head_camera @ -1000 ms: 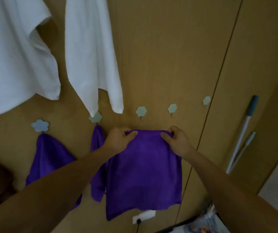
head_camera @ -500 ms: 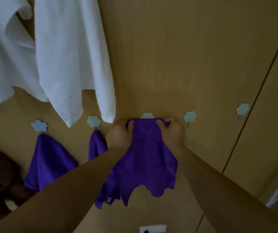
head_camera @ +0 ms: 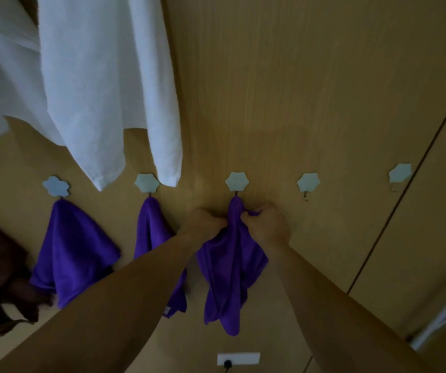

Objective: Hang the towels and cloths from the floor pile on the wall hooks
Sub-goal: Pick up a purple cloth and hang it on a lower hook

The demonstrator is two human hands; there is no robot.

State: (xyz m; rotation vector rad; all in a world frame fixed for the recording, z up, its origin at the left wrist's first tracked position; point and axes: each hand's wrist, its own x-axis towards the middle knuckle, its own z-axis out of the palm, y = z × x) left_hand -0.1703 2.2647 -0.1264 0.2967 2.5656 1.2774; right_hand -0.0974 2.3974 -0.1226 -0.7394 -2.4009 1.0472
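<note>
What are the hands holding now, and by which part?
The left hand and right hand both grip the purple cloth at its bunched top, just under the middle hook.

A row of hooks (head_camera: 308,182) runs along the wall from 9 to 3 o'clock. The held cloth (head_camera: 230,270) hangs from the middle hook (head_camera: 236,181). The left hand (head_camera: 203,223) pinches it at its 9 o'clock and the right hand (head_camera: 269,224) at its 3. Two more cloths (head_camera: 73,251) hang at 9 o'clock beside it, with towels (head_camera: 95,90) at 11 above them. A socket (head_camera: 238,358) sits at 6.
</note>
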